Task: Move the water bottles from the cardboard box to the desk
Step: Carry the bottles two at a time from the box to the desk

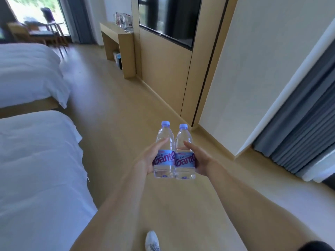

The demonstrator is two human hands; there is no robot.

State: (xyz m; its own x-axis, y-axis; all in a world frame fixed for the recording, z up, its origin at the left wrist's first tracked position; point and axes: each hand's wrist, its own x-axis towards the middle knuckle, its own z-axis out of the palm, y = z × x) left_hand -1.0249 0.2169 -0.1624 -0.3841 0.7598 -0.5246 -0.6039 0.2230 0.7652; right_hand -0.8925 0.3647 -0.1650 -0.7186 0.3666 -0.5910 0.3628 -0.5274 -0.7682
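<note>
Left hand point(147, 160) grips one water bottle point(164, 151), right hand point(198, 158) the other bottle point(185, 153) — fingers wrapped round the labels. Both stand upright, caps up, sides touching, above the floor point(117, 124).

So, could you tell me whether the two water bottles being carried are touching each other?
Touching. The head view shows the left bottle and the right bottle pressed side by side, their labels meeting with no gap, held between the left hand and the right hand.
</note>
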